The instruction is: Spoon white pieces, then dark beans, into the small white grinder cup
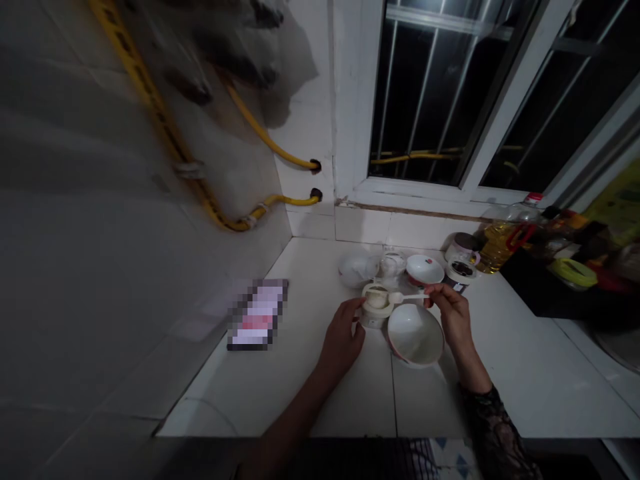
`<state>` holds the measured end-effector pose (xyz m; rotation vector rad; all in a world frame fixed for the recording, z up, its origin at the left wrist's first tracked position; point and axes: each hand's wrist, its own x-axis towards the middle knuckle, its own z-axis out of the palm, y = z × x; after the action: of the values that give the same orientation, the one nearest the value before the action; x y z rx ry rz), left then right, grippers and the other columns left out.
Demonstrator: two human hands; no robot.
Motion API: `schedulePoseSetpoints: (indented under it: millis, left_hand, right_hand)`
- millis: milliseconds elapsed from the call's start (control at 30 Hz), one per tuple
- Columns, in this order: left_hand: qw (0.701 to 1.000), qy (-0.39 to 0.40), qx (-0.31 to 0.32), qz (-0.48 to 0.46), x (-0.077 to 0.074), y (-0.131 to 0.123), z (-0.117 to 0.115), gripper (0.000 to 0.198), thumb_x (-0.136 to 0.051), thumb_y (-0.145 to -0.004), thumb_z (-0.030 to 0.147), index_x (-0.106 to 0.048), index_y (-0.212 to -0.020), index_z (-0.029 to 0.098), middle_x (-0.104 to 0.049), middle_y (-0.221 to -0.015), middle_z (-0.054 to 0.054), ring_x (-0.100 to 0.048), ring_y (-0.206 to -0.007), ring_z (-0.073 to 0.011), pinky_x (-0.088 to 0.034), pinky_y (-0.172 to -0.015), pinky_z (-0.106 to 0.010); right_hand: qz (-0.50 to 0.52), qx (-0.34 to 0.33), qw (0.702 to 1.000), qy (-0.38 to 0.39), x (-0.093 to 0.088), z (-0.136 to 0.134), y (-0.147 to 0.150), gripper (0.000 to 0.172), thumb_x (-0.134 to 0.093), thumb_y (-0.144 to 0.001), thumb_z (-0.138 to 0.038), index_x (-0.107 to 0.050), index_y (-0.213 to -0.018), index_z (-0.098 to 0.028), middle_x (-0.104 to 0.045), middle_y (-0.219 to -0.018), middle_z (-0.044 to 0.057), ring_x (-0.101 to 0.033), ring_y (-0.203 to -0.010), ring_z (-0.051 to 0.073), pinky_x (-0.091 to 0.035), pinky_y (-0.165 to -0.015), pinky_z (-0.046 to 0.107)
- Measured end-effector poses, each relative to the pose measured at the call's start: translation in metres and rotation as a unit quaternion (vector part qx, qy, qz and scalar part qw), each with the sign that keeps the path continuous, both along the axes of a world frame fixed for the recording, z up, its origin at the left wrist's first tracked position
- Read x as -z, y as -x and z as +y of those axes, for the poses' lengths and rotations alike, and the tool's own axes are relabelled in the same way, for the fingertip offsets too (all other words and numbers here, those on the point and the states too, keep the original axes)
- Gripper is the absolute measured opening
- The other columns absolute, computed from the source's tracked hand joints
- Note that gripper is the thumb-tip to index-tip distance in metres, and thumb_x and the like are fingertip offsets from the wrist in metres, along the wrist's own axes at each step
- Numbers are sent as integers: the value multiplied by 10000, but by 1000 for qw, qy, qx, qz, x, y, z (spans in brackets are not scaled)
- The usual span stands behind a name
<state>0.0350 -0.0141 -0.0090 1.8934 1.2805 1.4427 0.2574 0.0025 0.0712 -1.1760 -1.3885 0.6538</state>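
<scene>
Two hands: left fingers (356,308) curled against jar (376,308), right fingers (436,292) pinching spoon (407,297).

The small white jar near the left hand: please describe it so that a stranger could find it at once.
Start at the dark barred window and drop to the white counter below it. A cluster of white dishes sits there; the small white jar stands at its front, steadied by the left hand. Unlike the wide empty bowl beside it, it is narrow, with a white spoon reaching in.
</scene>
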Motion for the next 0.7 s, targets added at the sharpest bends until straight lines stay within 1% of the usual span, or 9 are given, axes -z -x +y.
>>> schedulePoseSetpoints:
  millis: [67,100,167,233,300,367,533,600,700]
  left_hand:
    - [1000,3,-2,-1,0,0,0,562,-447,-715,24,-528,-1235,223,-578,-1182,-76,-600,-1058,-188,-579,-847,-343]
    - [1000,3,0,1,0,0,0,567,-446,-717,22,-524,-1241,224,-575,-1186,-77,-598,-1061,-188,-579,-847,-343]
    - [1000,3,8,5,0,0,0,572,-443,-719,19,-521,-1248,223,-571,-1190,-81,-595,-1067,-189,-578,-847,-342]
    - [1000,5,13,5,0,1,0,574,-439,-720,17,-518,-1250,222,-570,-1189,-83,-592,-1074,-189,-577,-851,-341]
    - [1000,7,10,0,0,1,0,575,-440,-720,18,-516,-1251,225,-569,-1188,-83,-588,-1082,-192,-576,-857,-344]
    - [1000,8,9,-2,0,0,0,580,-442,-715,18,-515,-1252,227,-566,-1189,-82,-585,-1087,-194,-577,-859,-347]
    - [1000,8,5,-6,1,-1,0,575,-426,-718,14,-518,-1247,221,-562,-1190,-79,-579,-1090,-190,-575,-862,-346]
    - [1000,6,8,-5,0,-1,0,573,-427,-717,16,-517,-1246,219,-566,-1183,-78,-580,-1082,-190,-577,-860,-349]
    - [1000,5,12,1,-1,0,0,572,-434,-716,17,-520,-1243,221,-568,-1186,-80,-587,-1073,-192,-581,-855,-353]
  right_hand:
    - [-123,3,986,-111,-3,-4,11,161,-506,-871,-281,-634,-790,-227,-630,-642,5,-571,-666,189,-443,-743,349]
    - [-192,-8,967,-170,-4,-6,15,167,-480,-888,-225,-635,-825,-231,-656,-688,10,-580,-696,191,-436,-813,377]
    - [-311,-43,911,-268,-4,-9,20,234,-433,-873,-100,-627,-889,-231,-686,-756,12,-587,-726,187,-395,-920,418]
    - [-378,-56,867,-320,-4,-11,20,311,-408,-835,-23,-612,-948,-228,-693,-802,12,-587,-741,183,-376,-947,429]
    - [-395,-38,852,-340,-6,-12,17,340,-410,-818,2,-600,-983,-226,-688,-819,15,-586,-765,186,-377,-945,429]
    - [-389,-29,853,-345,-8,-12,14,338,-419,-818,9,-590,-992,-225,-685,-826,15,-586,-769,184,-376,-948,432]
    - [-424,-89,843,-319,-8,-9,20,364,-405,-774,38,-583,-967,-214,-696,-810,17,-582,-755,185,-378,-934,428]
    - [-445,-100,838,-300,-5,-7,24,376,-397,-754,42,-591,-955,-209,-695,-792,21,-582,-761,189,-377,-925,427]
    - [-436,-100,846,-290,-5,-6,24,362,-391,-770,28,-602,-947,-207,-699,-799,30,-582,-760,192,-377,-931,439]
